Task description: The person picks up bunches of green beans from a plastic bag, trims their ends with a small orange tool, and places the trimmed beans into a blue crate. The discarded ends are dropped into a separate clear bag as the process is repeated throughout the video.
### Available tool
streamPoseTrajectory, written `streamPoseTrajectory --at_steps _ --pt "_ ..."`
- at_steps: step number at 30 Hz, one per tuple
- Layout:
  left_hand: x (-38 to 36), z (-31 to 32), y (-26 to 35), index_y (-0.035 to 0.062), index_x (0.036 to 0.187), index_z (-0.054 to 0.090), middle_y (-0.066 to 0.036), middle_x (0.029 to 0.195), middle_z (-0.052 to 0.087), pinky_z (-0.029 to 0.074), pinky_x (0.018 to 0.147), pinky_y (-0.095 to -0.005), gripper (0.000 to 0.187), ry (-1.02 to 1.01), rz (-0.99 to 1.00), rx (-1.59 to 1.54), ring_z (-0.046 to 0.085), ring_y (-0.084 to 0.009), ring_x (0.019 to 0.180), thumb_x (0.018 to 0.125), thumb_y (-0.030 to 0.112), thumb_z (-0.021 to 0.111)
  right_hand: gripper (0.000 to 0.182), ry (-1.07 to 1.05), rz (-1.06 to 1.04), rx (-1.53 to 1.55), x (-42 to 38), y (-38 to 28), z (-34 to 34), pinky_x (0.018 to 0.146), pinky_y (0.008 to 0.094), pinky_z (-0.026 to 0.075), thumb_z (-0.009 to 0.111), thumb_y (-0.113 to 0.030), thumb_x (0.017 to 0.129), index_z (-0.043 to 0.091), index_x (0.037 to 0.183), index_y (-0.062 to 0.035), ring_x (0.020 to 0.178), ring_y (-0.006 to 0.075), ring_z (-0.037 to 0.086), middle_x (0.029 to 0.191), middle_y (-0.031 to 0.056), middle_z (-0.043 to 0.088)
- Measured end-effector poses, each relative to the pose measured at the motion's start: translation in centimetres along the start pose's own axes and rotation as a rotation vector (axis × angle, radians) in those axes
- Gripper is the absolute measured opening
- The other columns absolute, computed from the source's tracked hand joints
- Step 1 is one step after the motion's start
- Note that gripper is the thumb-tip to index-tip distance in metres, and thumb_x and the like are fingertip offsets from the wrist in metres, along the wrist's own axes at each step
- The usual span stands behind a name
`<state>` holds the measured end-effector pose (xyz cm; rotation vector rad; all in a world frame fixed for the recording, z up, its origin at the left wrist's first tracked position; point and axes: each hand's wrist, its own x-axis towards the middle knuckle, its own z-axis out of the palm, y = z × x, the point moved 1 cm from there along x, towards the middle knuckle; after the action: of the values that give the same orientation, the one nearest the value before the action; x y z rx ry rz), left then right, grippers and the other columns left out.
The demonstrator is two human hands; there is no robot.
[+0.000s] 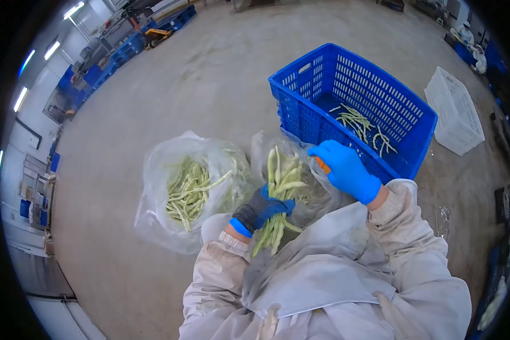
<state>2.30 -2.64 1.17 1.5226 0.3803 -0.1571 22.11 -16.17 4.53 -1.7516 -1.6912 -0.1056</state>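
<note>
Sleeves [215, 275] of white workwear fill the bottom of my feed. Just above them, at centre frame, I see the left hand [263, 208], in a grey-and-blue glove, clenched around a bunch of green beans [279, 180]; the right hand [348, 170], gloved in blue, grips a small orange object [322, 165] beside the bunch. A clear plastic bag [325, 195] lies behind it, and a fuller bag [153, 190] of beans sits left of centre. Beyond, at upper right, stands a blue crate [374, 85] with loose beans [356, 120] inside, then a white crate [458, 116] and, farther off, people [466, 35] in white.
</note>
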Motion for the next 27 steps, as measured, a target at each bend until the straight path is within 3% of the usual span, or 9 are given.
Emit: streamPoseTrajectory --at_steps 2,7,11,13,17,19,23,25,27 --pt "-0.1 -0.1 -0.5 0.0031 0.119 0.053 -0.008 0.096 0.063 0.051 0.072 -0.0302 0.044 0.112 -0.083 -0.327 0.061 -0.0166 0.081 0.079 0.012 0.069 0.029 -0.012 0.041 -0.082 -1.7 -0.2 0.3 0.067 0.0327 0.047 0.054 0.003 0.076 0.060 0.104 -0.0047 0.083 0.0255 0.060 0.094 0.0127 0.060" --pt "-0.7 0.5 -1.5 0.0029 0.125 0.048 -0.009 0.099 0.062 0.052 0.070 -0.0324 0.049 0.137 0.047 -0.532 0.062 -0.0197 0.082 0.080 0.008 0.066 0.021 0.161 0.809 0.877 -5.8 0.3 2.6 0.070 0.0310 0.050 0.052 -0.004 0.086 0.060 0.105 -0.0017 0.086 0.0225 0.062 0.111 0.0103 0.061" --pt "0.3 0.8 -2.7 0.0029 0.124 0.049 -0.007 0.102 0.061 0.050 0.071 -0.0298 0.050 0.156 0.021 -0.301 0.060 -0.0160 0.084 0.078 0.007 0.068 0.020 0.204 0.673 0.909 -5.3 -0.8 2.5 0.071 0.0318 0.050 0.050 -0.009 0.091 0.060 0.105 -0.0009 0.091 0.0208 0.060 0.116 0.0121 0.058" --pt "0.7 1.1 -2.9 0.0024 0.122 0.050 -0.007 0.105 0.061 0.048 0.076 -0.0278 0.051 0.209 0.101 0.006 0.058 -0.0133 0.088 0.075 0.008 0.069 0.022 0.152 0.624 1.340 -5.1 -1.0 2.7 0.072 0.0323 0.049 0.049 -0.016 0.092 0.057 0.108 -0.0039 0.091 0.0203 0.059 0.119 0.0151 0.057" --pt "1.1 1.5 -3.3 0.0022 0.122 0.049 -0.007 0.106 0.061 0.048 0.080 -0.0298 0.054 0.334 0.212 0.252 0.058 -0.0150 0.092 0.073 0.011 0.071 0.023 0.159 0.619 1.618 -6.0 0.0 4.3 0.075 0.0338 0.049 0.048 -0.019 0.093 0.055 0.109 -0.0037 0.093 0.0212 0.058 0.118 0.0164 0.057" --pt "0.9 1.6 -2.9 0.0053 0.126 0.044 -0.016 0.112 0.059 0.046 0.086 -0.0389 0.062 0.281 0.123 0.270 0.058 -0.0318 0.103 0.072 0.022 0.070 0.020 0.103 0.714 1.730 -6.8 1.0 4.5 0.080 0.0333 0.049 0.049 -0.014 0.091 0.056 0.107 -0.0031 0.096 0.0227 0.058 0.117 0.0167 0.057" --pt "0.8 1.2 -2.8 0.0058 0.127 0.042 -0.015 0.113 0.059 0.045 0.087 -0.0387 0.063 0.224 0.166 0.350 0.057 -0.0307 0.103 0.072 0.022 0.070 0.028 -0.106 0.879 1.348 -6.8 3.3 3.6 0.085 0.0329 0.047 0.051 -0.008 0.088 0.054 0.114 -0.0021 0.099 0.0208 0.056 0.118 0.0169 0.056" --pt "0.1 1.5 -1.3 0.0058 0.126 0.043 -0.015 0.112 0.059 0.045 0.087 -0.0381 0.062 0.150 0.114 0.373 0.058 -0.0303 0.103 0.073 0.022 0.069 0.042 -0.259 0.472 0.999 -6.5 3.6 3.5 0.086 0.0328 0.045 0.052 -0.003 0.083 0.049 0.125 -0.0023 0.099 0.0185 0.054 0.119 0.0160 0.056" --pt "0.1 1.6 -0.8 0.0060 0.126 0.044 -0.014 0.111 0.059 0.046 0.087 -0.0378 0.060 0.124 0.100 0.396 0.058 -0.0299 0.102 0.073 0.021 0.069 0.048 -0.342 0.454 0.996 -6.1 3.1 2.9 0.088 0.0331 0.044 0.053 -0.003 0.082 0.046 0.129 -0.0033 0.100 0.0179 0.054 0.118 0.0142 0.056"
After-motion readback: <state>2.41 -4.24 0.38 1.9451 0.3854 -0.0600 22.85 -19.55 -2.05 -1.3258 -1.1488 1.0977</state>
